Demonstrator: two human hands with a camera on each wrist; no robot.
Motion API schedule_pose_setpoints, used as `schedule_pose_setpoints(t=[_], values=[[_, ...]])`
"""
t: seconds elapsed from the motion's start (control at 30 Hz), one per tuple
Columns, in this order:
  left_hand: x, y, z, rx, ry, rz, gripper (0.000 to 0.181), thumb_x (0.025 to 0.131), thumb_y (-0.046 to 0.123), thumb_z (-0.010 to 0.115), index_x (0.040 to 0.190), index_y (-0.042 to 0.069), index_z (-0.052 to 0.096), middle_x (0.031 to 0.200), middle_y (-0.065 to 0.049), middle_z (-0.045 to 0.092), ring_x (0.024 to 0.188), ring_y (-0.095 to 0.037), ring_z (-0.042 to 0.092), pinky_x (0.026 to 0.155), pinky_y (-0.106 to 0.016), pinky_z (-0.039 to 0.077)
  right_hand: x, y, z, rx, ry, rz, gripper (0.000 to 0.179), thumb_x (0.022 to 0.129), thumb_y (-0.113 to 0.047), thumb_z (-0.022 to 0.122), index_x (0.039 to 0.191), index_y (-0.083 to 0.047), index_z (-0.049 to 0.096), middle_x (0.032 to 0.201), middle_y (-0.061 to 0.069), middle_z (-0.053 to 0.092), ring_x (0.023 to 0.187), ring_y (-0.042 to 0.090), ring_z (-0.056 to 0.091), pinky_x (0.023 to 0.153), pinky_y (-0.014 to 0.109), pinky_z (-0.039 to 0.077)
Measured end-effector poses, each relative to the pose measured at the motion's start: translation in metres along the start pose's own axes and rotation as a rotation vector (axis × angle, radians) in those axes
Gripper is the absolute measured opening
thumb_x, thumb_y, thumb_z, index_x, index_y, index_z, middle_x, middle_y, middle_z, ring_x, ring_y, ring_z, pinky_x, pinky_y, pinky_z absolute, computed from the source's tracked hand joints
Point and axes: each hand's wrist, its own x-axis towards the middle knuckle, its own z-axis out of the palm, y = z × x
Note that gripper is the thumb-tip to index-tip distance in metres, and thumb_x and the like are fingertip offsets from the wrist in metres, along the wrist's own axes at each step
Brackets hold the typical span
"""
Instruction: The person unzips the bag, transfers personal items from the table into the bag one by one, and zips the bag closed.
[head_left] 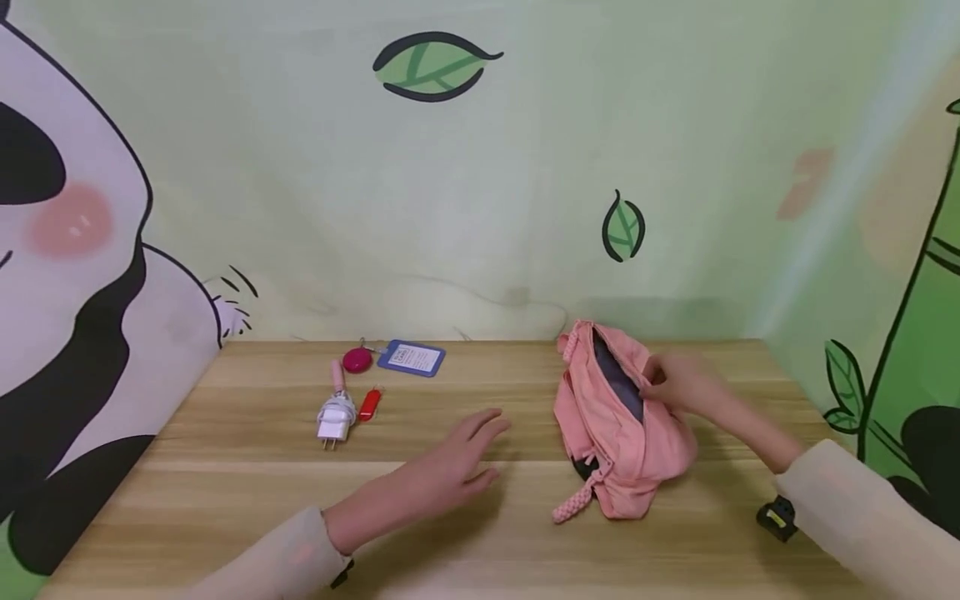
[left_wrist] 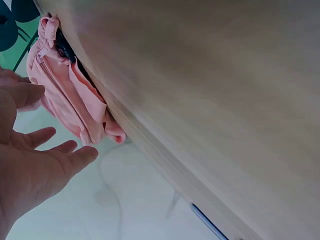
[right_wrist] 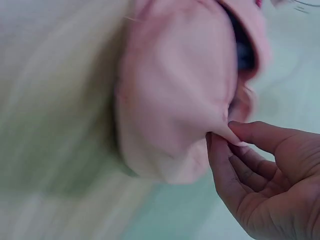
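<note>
A pink fabric bag (head_left: 622,425) sits on the right part of the table, its zipped top gaping to show a dark grey lining (head_left: 618,383). My right hand (head_left: 682,383) pinches the right edge of that opening between thumb and fingers; the right wrist view shows the cloth pulled to a point at the fingertips (right_wrist: 240,131). Left of the bag, my left hand (head_left: 457,462) hovers over the table with fingers spread, holding nothing. In the left wrist view the bag (left_wrist: 70,95) lies beyond the fingers. A braided pink pull (head_left: 573,504) hangs at its near side.
On the table's left lie a white charger plug (head_left: 333,421) with its cable wound round it, a red tag (head_left: 370,404), a round crimson case (head_left: 357,360) and a blue card holder (head_left: 412,357). A wall with leaf drawings (head_left: 438,67) rises behind the table (head_left: 247,500).
</note>
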Motion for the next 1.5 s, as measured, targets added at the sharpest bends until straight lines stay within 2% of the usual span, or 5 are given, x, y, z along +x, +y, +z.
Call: schedule_pose_setpoints(t=[0.23,0.53,0.8,1.07,1.5], values=[[-0.024,-0.004,-0.011,0.071,0.031,0.04,0.054,0.1,0.017,0.065,0.149,0.006,0.043,0.156,-0.02,0.038,0.143,-0.034,0.039,0.112,-0.049,0.04,0.001,-0.021,-0.037,-0.109,0.008,0.013,0.01,0.088,-0.006,0.073,0.09,0.003,0.07,0.074,0.006,0.069,0.059,0.014,0.062,0.056,0.031,0.051],[-0.04,-0.01,-0.024,0.044,0.025,-0.011,0.056,0.099,0.013,0.065,0.151,0.007,0.043,0.155,-0.02,0.038,0.142,-0.036,0.04,0.11,-0.05,0.043,-0.003,-0.04,-0.031,-0.33,0.164,-0.038,0.005,0.09,-0.009,0.074,0.091,-0.005,0.071,0.073,0.003,0.067,0.065,0.02,0.061,0.057,0.036,0.05],[-0.03,-0.011,-0.014,0.086,-0.017,0.088,0.049,0.098,0.011,0.065,0.144,0.004,0.048,0.151,-0.02,0.044,0.138,-0.035,0.045,0.111,-0.048,0.043,0.003,-0.025,-0.035,-0.166,0.072,-0.049,0.011,0.088,-0.008,0.075,0.093,-0.001,0.068,0.086,0.012,0.072,0.068,0.019,0.065,0.06,0.034,0.053],[-0.03,-0.013,-0.017,0.069,-0.064,0.02,0.049,0.101,0.013,0.062,0.147,0.009,0.048,0.156,-0.017,0.038,0.143,-0.033,0.038,0.11,-0.048,0.043,0.009,-0.024,-0.045,-0.104,-0.062,-0.062,0.01,0.09,-0.007,0.074,0.094,-0.001,0.066,0.077,0.005,0.071,0.061,0.015,0.065,0.055,0.03,0.054],[-0.034,-0.018,-0.017,0.11,-0.05,0.05,0.047,0.101,0.015,0.064,0.145,0.008,0.051,0.154,-0.018,0.042,0.141,-0.034,0.041,0.11,-0.048,0.043,0.022,-0.04,-0.062,-0.112,-0.26,-0.022,0.015,0.092,0.001,0.068,0.09,-0.005,0.054,0.072,0.008,0.063,0.053,0.015,0.064,0.052,0.03,0.056]])
